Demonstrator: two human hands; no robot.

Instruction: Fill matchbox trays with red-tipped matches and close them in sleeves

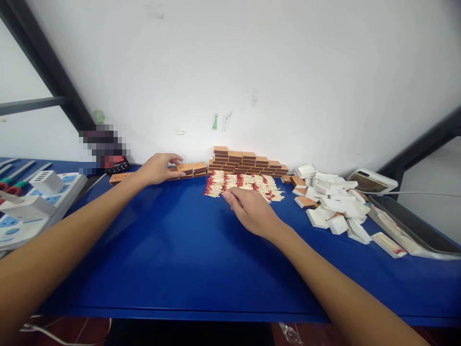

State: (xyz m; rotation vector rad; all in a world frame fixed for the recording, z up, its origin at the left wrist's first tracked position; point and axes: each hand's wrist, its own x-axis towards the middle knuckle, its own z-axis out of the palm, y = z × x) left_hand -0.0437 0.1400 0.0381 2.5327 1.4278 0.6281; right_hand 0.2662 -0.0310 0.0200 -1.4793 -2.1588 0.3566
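Note:
My left hand point(161, 168) is at the low row of orange matchboxes point(185, 168) by the wall. Its fingers are apart, with the thumb low beside the nearest box and the other fingers above it; no box is lifted. My right hand point(250, 209) is in front of the spread of red-tipped matches point(237, 181), its fingers curled and the thumb against the index finger. Whatever it may hold is hidden. Behind the matches rises a stepped stack of matchboxes point(243, 162).
White matchbox trays point(334, 204) lie heaped on the right with some orange sleeves. Nearby are a tray holding matches point(389, 245) and a dark-topped box point(418, 226). On the left sits a power strip point(68, 192) with plugs. The blue table point(169, 269) meets the white wall.

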